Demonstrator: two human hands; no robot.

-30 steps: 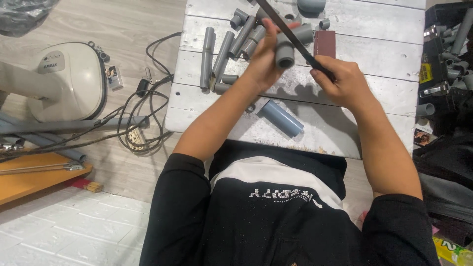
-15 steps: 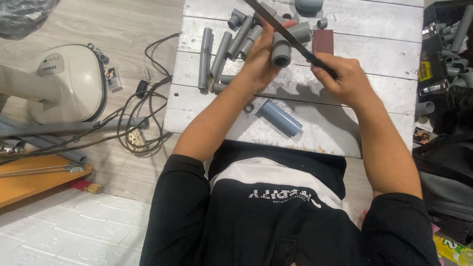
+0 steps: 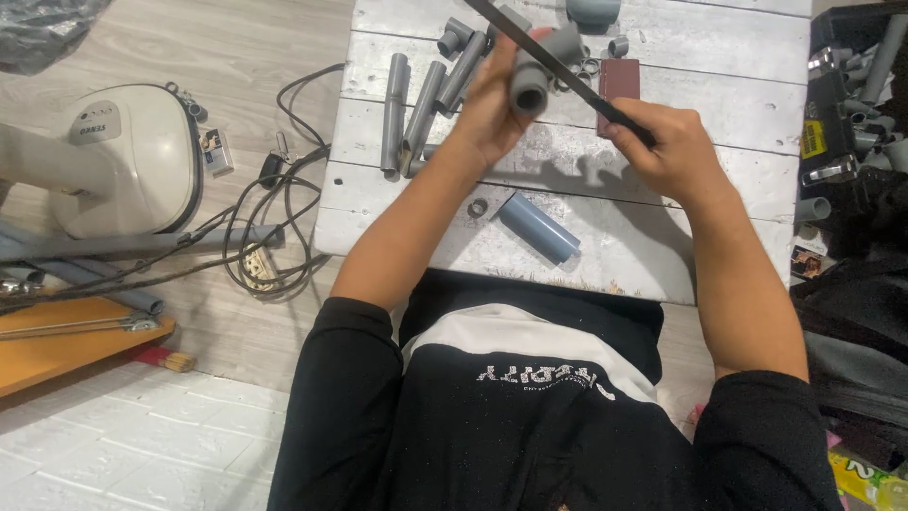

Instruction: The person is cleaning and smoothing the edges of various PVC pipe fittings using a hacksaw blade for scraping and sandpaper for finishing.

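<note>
Broadly, the white plank tabletop [image 3: 662,180] carries everything, and the person sits at its near edge with both forearms stretched over it. Toward the far left corner lies a cluster of grey pipe offcuts [image 3: 416,99], several long ones side by side and shorter ones behind them. Near the near edge, about the middle, a blue-grey pipe piece [image 3: 537,227] lies on its side at a slant, with a small dark ring [image 3: 478,206] just beside its left end. A brown block [image 3: 619,80] rests toward the far edge, right of the hands.

Above the far half of the tabletop, the left hand [image 3: 487,104] has its grip closed around a grey pipe fitting [image 3: 534,80], held off the surface with one open mouth turned toward the camera. The right hand [image 3: 667,151] is clenched on the handle end of a long dark blade [image 3: 558,66], seemingly a file or saw blade, which slants up and to the left across the fitting and touches it near the mouth.

By my reading, the step in hand is dressing the rim of the fitting with the blade. A next stroke would call for a firm left-hand hold, the blade kept flat against the rim, and fingers kept away from its path.
</note>
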